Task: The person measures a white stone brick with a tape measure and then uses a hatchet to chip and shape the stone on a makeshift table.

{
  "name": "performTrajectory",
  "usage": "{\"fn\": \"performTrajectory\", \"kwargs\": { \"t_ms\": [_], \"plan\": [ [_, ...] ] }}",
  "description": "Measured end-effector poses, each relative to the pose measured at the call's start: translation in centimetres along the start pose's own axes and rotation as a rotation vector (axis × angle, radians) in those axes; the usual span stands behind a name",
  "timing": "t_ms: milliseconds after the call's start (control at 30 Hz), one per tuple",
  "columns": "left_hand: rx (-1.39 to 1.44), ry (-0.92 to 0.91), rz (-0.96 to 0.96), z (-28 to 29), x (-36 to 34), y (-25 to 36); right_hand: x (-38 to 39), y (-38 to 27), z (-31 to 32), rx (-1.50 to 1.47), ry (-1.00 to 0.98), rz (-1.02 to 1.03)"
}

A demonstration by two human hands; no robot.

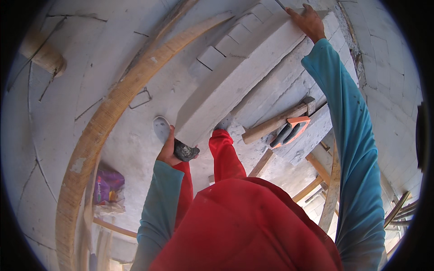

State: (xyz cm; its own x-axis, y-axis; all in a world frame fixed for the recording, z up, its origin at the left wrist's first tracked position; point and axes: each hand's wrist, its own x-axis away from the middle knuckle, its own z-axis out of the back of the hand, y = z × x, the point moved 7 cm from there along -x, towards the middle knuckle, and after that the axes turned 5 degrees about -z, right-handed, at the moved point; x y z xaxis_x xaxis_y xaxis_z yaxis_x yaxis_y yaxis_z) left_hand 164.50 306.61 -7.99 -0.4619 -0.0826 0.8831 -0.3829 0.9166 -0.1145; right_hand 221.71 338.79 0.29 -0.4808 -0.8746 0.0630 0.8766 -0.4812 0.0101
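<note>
A long pale block (pixel 244 72) lies slantwise across the middle, one end near me and the other far right. My left hand (pixel 168 151) is closed round a black rounded object (pixel 184 151) with pale marks, beside the block's near end. At the far end, my right hand (pixel 308 22) grips a thin dark rod (pixel 280 4), whose tip runs out of view. On the pale slab to the right of the block rest a hammer (pixel 275 123) with a wooden handle and a handsaw with an orange and black handle (pixel 291 132).
A curved wooden beam (pixel 101 117) arches along the left side. Beyond it lie a purple bag (pixel 108 185) and a round log-like piece (pixel 43 52). A bent metal wire (pixel 141 98) is on the floor. Timber props (pixel 332 189) stand at lower right, close to my right arm.
</note>
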Motion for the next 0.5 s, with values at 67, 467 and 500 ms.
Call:
{"fn": "performTrajectory", "kwargs": {
  "t_ms": [67,467,500],
  "plan": [
    [0.018,0.010,0.003,0.3,-0.4,-0.3,-0.5,1.0,-0.8,-0.022,-0.071,-0.068],
    [-0.075,0.015,0.010,1.4,-0.8,0.2,-0.6,0.8,-0.7,-0.089,0.011,-0.028],
    [-0.099,-0.023,0.015,0.7,-0.8,0.8,-0.3,0.8,-0.2,-0.081,0.066,-0.018]
  ]
}}
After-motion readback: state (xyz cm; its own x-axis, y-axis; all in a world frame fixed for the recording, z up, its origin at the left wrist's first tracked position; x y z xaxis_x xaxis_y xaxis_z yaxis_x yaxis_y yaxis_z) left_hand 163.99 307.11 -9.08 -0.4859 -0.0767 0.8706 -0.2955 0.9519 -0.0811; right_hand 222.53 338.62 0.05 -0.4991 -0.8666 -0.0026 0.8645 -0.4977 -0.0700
